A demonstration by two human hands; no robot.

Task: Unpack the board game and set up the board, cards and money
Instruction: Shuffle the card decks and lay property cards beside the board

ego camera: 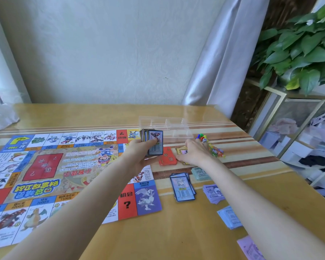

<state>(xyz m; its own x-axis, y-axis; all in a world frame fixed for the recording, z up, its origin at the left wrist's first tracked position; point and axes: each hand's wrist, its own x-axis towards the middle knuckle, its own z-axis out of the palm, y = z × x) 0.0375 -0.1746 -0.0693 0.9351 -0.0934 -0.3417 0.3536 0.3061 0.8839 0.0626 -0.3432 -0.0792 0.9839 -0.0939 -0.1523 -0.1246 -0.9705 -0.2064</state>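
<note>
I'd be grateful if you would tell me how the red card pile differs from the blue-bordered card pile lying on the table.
The red card pile shows plain red backs with question marks, while the blue-bordered card pile lies face up, showing a picture and a table of text. The red pile sits farther away, between the two hands; the blue-bordered pile lies nearer, right of the board. The red pile looks squared; the blue-bordered one is fanned askew. Both rest on the table off the board.

The game board lies flat on the desk; everything else sits to its right. The left hand holds a fanned stack of cards over the board's far right corner, thumb on the blue-bordered top card. Just right of the board, the right hand rests on yellow-bordered cards, beside a red card pile (question marks printed on it). Nearer, a blue-bordered deck and purple banknotes lie beside the board.
</note>
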